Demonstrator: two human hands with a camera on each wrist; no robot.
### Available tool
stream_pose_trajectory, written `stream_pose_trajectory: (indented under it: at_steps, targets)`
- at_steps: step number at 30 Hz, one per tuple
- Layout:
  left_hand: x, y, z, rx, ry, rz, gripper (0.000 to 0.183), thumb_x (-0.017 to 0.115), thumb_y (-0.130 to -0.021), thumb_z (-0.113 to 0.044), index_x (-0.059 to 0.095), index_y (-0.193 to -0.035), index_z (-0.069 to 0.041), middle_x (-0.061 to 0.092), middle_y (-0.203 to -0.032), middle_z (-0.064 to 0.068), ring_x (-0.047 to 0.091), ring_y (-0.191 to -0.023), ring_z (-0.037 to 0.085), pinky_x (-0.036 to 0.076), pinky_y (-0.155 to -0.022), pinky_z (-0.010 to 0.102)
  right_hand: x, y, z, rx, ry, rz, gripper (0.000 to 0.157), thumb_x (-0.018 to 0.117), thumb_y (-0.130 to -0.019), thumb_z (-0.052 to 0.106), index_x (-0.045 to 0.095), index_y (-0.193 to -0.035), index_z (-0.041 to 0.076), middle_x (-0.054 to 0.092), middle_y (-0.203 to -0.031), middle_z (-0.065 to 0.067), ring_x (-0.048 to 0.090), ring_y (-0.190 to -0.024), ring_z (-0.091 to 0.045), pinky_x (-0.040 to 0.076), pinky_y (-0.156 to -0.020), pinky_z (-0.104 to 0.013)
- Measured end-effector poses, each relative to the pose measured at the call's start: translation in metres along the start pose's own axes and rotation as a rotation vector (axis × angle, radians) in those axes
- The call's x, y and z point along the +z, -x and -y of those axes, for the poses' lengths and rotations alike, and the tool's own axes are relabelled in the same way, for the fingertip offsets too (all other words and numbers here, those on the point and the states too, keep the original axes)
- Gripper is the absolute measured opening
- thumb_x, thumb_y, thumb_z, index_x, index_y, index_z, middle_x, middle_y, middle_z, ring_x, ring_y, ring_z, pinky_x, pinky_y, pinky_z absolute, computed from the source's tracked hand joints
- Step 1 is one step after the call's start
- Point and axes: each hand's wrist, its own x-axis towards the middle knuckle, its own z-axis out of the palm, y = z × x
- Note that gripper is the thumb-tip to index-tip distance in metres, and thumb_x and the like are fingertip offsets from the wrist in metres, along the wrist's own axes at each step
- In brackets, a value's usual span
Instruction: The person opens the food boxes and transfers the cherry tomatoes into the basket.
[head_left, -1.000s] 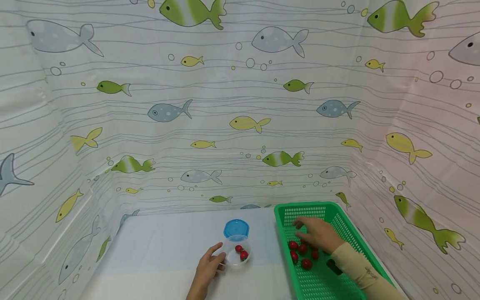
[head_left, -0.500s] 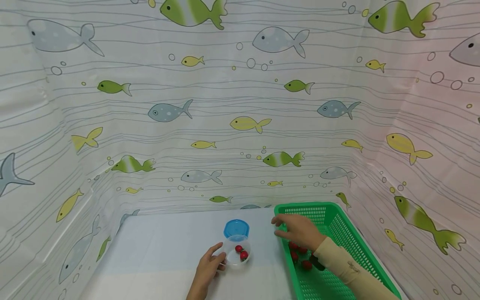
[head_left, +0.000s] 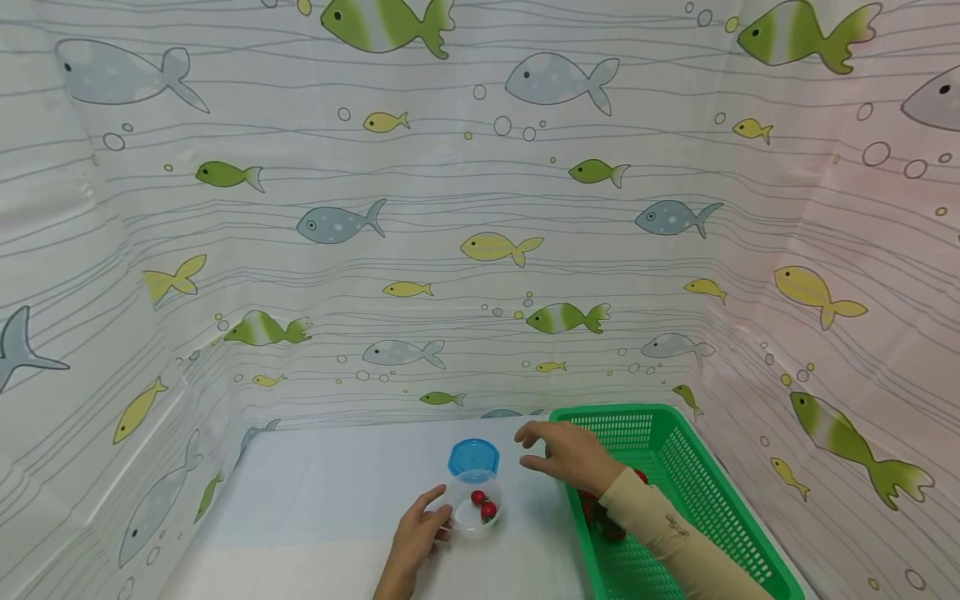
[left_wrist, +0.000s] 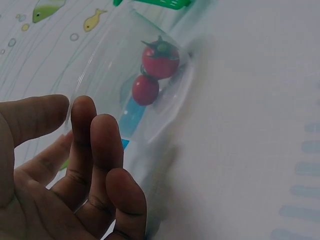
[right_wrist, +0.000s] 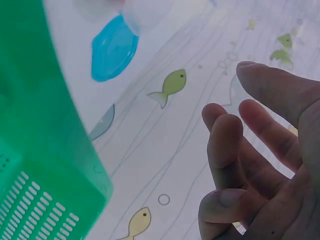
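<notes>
My left hand [head_left: 418, 529] is at the left side of a round clear plastic container [head_left: 468, 518]. In the left wrist view its thumb [left_wrist: 37, 115] meets the container's rim, with the curled fingers against the outside wall. Two small red tomatoes [left_wrist: 160, 60] with green stem ends lie in the container. My right hand [head_left: 573, 454] hovers over the left rim of a green basket [head_left: 647, 410], its fingers loosely bent and apart from the thumb. In the right wrist view that hand [right_wrist: 265, 165] has nothing visible between its fingers.
A blue lid [head_left: 474, 457] lies on the white table [head_left: 322, 492], just behind the container. More red tomatoes [head_left: 587, 510] lie in the basket, partly hidden by the right forearm. Fish-patterned sheeting [head_left: 480, 192] stands around the back and sides.
My right hand has moved left, from above the tomatoes inside the basket to over its left rim, toward the container. The left hand and container have stayed in place.
</notes>
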Motion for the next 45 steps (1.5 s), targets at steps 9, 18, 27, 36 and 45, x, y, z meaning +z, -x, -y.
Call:
stream_pose_trajectory:
  at_steps: [9, 18, 27, 36, 45]
  targets:
    - [0.000, 0.000, 0.001, -0.004, 0.009, 0.008, 0.058, 0.065, -0.098, -0.027, 0.048, -0.148, -0.003, 0.071, -0.088, 0.006, 0.066, -0.073, 0.018, 0.045, -0.063, 0.033, 0.015, -0.013, 0.009, 0.005, -0.042, 0.100, 0.028, 0.076, -0.092, 0.033, 0.069, -0.117, 0.024, 0.073, -0.102, 0.007, 0.061, -0.074, -0.003, 0.051, -0.063, -0.025]
    - [0.000, 0.001, 0.001, 0.000, 0.006, 0.005, 0.057, 0.064, -0.098, -0.027, 0.048, -0.148, -0.005, 0.072, -0.088, 0.006, 0.066, -0.073, 0.018, 0.045, -0.063, 0.032, 0.046, -0.022, 0.014, 0.014, 0.010, 0.233, 0.031, 0.076, -0.091, 0.040, 0.070, -0.118, 0.026, 0.074, -0.107, 0.005, 0.066, -0.095, -0.010, 0.055, -0.078, -0.035]
    - [-0.001, 0.003, -0.002, 0.009, 0.013, 0.017, 0.057, 0.063, -0.099, -0.028, 0.047, -0.149, -0.005, 0.072, -0.090, 0.008, 0.067, -0.075, 0.019, 0.045, -0.063, 0.033, 0.066, -0.026, 0.022, 0.003, 0.021, 0.308, 0.029, 0.080, -0.087, 0.035, 0.073, -0.113, 0.023, 0.074, -0.100, 0.007, 0.066, -0.095, -0.014, 0.053, -0.074, -0.034]
    - [-0.002, 0.004, -0.003, 0.009, 0.011, 0.024, 0.057, 0.065, -0.098, -0.028, 0.048, -0.148, -0.006, 0.072, -0.090, 0.008, 0.068, -0.078, 0.022, 0.046, -0.063, 0.033, 0.079, -0.033, 0.030, 0.084, 0.039, 0.394, 0.017, 0.080, -0.088, 0.032, 0.078, -0.103, 0.024, 0.073, -0.094, 0.009, 0.063, -0.086, -0.008, 0.053, -0.073, -0.033]
    - [-0.003, 0.005, -0.003, 0.033, 0.019, 0.043, 0.058, 0.065, -0.099, -0.029, 0.047, -0.149, -0.005, 0.071, -0.090, 0.007, 0.067, -0.077, 0.021, 0.046, -0.063, 0.034, 0.091, -0.037, 0.034, 0.051, 0.114, 0.406, 0.016, 0.084, -0.084, 0.029, 0.080, -0.097, 0.021, 0.067, -0.080, 0.016, 0.056, -0.071, -0.002, 0.047, -0.063, -0.027]
